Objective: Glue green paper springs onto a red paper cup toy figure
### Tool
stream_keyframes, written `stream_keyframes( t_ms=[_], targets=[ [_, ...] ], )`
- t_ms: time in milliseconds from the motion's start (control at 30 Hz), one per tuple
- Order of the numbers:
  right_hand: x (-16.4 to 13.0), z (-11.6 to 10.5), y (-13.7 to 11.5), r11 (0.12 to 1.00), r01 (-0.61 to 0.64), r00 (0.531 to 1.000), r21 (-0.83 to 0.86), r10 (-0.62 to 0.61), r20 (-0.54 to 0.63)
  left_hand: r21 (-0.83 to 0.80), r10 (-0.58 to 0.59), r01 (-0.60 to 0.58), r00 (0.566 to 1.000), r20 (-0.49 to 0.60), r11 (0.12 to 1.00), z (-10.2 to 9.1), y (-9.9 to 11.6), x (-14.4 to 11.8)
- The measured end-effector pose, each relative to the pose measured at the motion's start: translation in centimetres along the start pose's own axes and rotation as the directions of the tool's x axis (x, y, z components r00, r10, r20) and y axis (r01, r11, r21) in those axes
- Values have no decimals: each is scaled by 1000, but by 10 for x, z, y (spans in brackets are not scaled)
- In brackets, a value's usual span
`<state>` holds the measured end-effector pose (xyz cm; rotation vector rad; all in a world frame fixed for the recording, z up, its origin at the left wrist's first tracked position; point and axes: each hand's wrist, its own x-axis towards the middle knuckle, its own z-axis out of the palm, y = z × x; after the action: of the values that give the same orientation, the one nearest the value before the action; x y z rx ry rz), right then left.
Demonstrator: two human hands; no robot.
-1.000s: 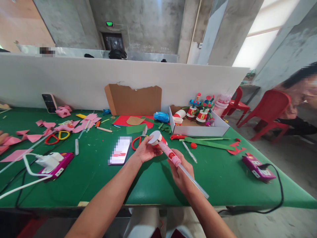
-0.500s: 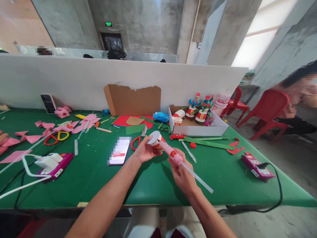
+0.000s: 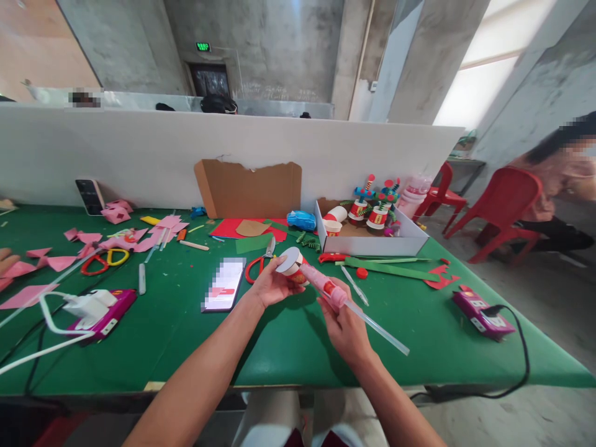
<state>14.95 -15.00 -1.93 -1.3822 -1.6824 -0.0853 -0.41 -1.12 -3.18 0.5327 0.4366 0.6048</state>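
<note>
Phone screen [image 3: 223, 284]: blurred out, centre of the frame; we cannot read it.
Paper cup [image 3: 292, 266]: we see its white base and a strip of red side; the left hand [image 3: 272, 287] covers the rest.
Glue gun [image 3: 325, 287]: its grip is buried in the right hand [image 3: 344, 326]; whether the nozzle touches the cup, we cannot tell.
Seated person [image 3: 565, 180]: right edge of the frame, face blurred, body cut off.
Hand at far left [image 3: 5, 261]: only fingers show, cut by the frame edge.
Green sign [image 3: 202, 46]: too small for us to read.
</note>
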Motion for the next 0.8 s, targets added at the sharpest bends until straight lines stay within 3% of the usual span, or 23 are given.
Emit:
stream_keyframes(
  t_ms=[267,800],
  targets=[
    [1,-2,-1,997,-51,999,52,50,4,6,-8,8,997,78,1000,-10,-1,4],
    [1,-2,-2,986,-105,993,133,110,-30,2,0,0,995,102,1000,-8,0,2]
  ],
)
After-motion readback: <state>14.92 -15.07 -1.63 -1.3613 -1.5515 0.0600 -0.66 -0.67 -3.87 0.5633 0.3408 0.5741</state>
